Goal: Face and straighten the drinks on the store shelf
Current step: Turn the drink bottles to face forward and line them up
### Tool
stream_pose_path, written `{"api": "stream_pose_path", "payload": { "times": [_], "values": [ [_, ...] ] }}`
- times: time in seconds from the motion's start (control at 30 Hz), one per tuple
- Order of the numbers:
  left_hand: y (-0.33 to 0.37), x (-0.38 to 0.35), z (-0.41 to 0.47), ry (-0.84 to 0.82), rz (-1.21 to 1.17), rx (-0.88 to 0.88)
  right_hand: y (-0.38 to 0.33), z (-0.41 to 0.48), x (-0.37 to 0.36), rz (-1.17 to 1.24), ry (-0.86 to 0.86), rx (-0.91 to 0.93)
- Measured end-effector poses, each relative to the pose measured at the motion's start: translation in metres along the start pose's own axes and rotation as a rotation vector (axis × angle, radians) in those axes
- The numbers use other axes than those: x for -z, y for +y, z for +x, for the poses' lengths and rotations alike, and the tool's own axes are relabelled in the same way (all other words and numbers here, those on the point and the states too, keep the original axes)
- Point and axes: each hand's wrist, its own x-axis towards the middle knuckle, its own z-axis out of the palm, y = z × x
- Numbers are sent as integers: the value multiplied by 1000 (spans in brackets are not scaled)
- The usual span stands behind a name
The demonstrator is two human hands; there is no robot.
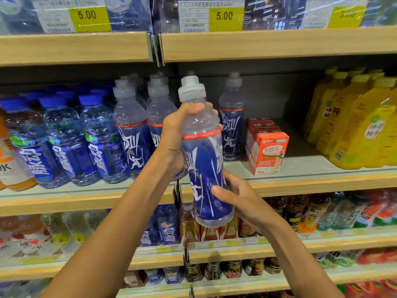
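Blue-label sports-drink bottle (204,168), clear cap: off shelf, held in air before middle shelf (311,181) front edge, slightly tilted. Left grip (178,134) curled round its clear shoulder; right grip (238,198) wrapped round lower label. Matching bottles (131,130) upright behind; red milk-drink cartons (268,151) just right; yellow juice bottles (354,125) at right end.

Store shelving (75,48), 4+ tiers, light wood-look front edges, pale grey decks. Metal joint (158,48) btw two bays. Dark grey back panel (268,97) behind mid tier. Yellow price tags (225,17) up top; smaller tags (233,243) on lower rail. Light bright, even.
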Motion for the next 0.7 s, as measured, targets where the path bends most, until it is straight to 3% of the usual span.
{"api": "stream_pose_path", "payload": {
  "times": [0.17, 0.33, 0.6, 0.7],
  "values": [
    [-4, 3, 4, -334, -247, 109, -12, 0, -15, -53, 10, 22],
    [-13, 7, 4, -416, -247, 149, -7, -1, -24, -146, 134, 102],
    [-29, 31, -2, 10, 298, 45, 1, 18, 1, -252, 389, 247],
    [-53, 55, -20, 15, 804, -206, 6, 33, 19, -311, 511, 290]
  ]
}}
